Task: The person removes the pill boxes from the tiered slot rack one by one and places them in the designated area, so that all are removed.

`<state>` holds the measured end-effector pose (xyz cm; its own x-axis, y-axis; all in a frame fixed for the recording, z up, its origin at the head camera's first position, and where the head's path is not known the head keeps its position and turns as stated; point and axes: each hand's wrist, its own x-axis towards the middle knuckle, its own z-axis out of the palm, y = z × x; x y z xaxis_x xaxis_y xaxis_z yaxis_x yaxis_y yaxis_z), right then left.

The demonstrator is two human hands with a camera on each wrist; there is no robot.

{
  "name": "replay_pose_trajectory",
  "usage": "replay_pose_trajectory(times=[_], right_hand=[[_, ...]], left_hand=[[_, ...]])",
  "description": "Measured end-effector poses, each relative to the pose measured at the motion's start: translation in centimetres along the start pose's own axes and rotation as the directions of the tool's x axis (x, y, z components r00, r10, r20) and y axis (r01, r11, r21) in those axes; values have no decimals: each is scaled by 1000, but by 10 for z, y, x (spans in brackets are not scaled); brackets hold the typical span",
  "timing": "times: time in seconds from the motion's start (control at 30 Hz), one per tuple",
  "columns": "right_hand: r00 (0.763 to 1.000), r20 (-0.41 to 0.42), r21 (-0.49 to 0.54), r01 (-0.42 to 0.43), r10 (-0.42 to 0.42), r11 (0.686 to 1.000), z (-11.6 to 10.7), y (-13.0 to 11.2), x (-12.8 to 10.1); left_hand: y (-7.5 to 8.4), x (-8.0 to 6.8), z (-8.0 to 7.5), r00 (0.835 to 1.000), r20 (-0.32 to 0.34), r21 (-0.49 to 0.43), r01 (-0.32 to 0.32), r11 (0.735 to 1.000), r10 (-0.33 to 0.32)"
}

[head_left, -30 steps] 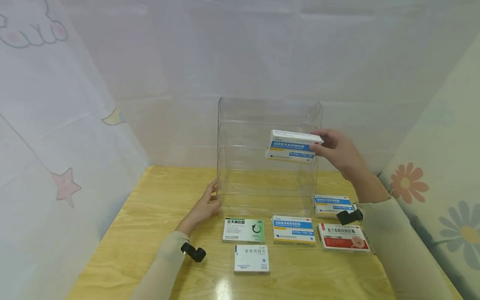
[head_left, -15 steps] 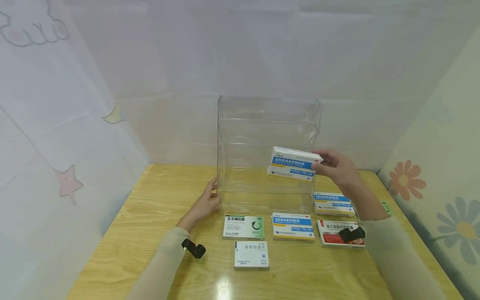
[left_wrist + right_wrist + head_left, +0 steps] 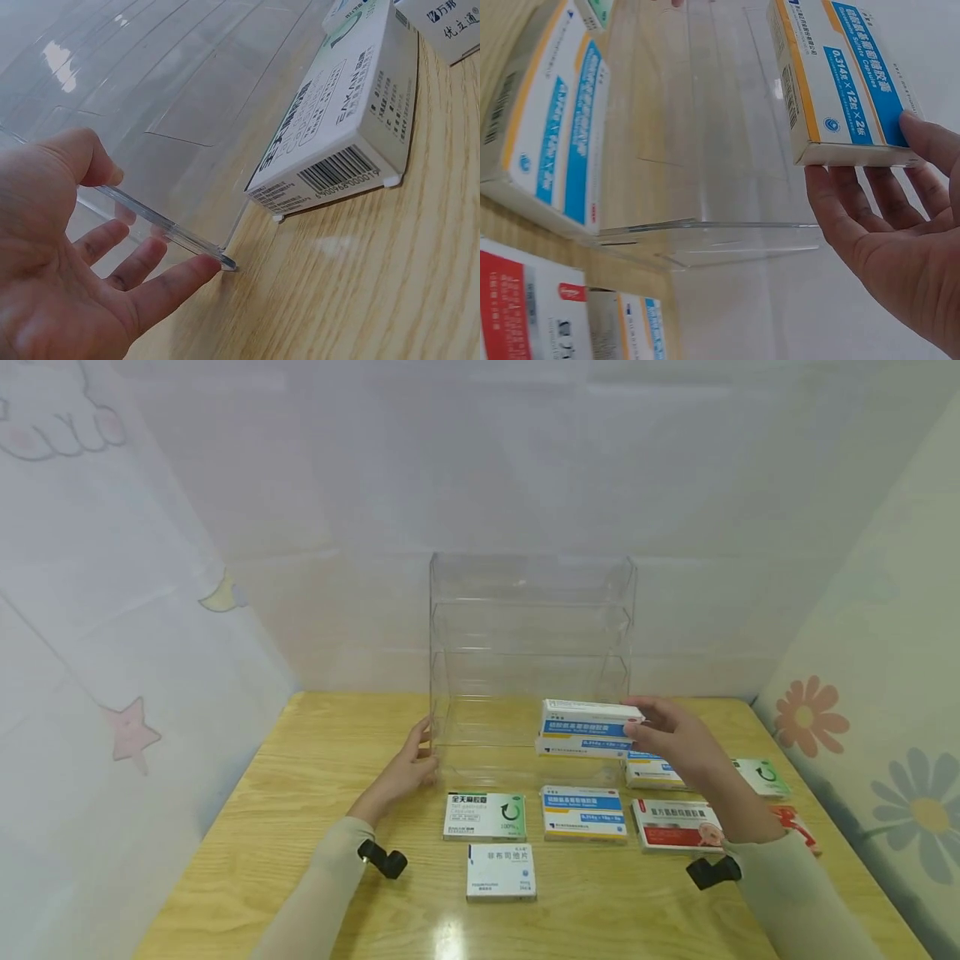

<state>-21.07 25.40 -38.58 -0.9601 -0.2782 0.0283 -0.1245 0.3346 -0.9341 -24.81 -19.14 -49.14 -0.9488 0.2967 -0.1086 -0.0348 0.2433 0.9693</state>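
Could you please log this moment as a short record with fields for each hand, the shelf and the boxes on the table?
right hand: right hand grips a blue-and-white box in front of the shelf's lower tiers
left hand: left hand holds the lower left edge of the clear shelf, thumb and fingers on either side of the wall
shelf: upright on the wooden table, tiers bare
boxes on table: green-and-white box, second blue-and-white box, red-and-white box, plain white box, more partly hidden behind the right arm
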Motion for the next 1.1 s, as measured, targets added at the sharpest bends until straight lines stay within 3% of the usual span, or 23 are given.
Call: replay_pose_trajectory(times=[0.23,0.47,0.87,1.0,1.1], right_hand=[[999,12,22,-39,38,999,9,16,-15],[992,66,141,-114,106,983,14,35,-30],[976,113,192,-204,185,960,25,57,-50],[964,167,221,-239,205,945,27,65,-61],[958,227,260,-233,175,937,25,73,-70]], left_hand=[[-10,-2,-3,1000,-5,17,-2,1000,2],[-9,-4,-3,1000,25,0,-14,1000,14],[-9,-5,-6,1000,5,13,-16,1000,16],[-10,-6,-6,1000,5,12,-17,1000,17],[-10,-5,-5,1000,10,17,-24,1000,24]])
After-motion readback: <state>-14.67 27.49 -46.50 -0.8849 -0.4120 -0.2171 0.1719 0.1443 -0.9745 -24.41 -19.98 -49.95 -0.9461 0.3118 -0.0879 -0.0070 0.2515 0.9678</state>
